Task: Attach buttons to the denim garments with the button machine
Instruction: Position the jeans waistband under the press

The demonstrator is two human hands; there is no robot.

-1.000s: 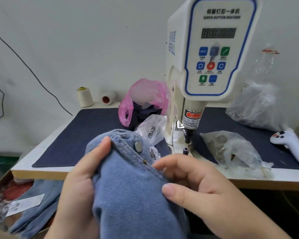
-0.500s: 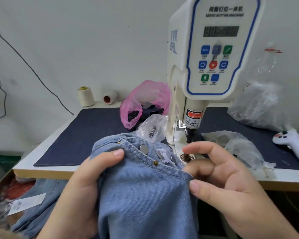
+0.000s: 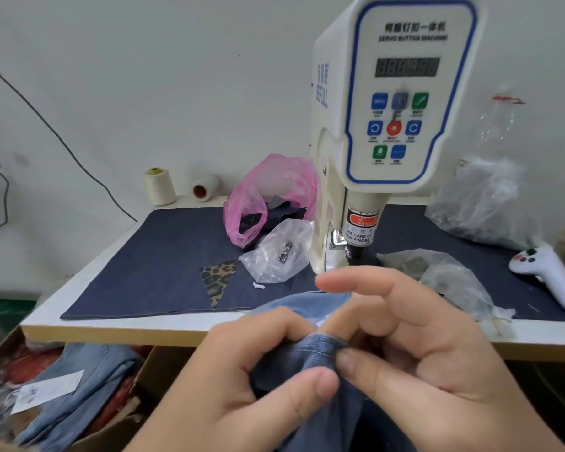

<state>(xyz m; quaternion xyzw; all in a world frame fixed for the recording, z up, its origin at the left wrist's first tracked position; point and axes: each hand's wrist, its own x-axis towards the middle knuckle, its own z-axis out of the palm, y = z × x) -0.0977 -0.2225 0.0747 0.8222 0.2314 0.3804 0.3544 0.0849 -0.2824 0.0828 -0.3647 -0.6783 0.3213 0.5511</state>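
Garment workshop: button machine [image 3: 388,125], thread cones [image 3: 159,187].

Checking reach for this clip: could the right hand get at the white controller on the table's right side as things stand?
Probably yes, once freed: the right hand now pinches the denim garment, and only a crumpled clear bag lies between it and the white controller.

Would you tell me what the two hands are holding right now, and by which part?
Both hands hold the denim garment: the left hand and right hand pinch its folded, bunched edge between thumb and fingers, in front of the button machine.
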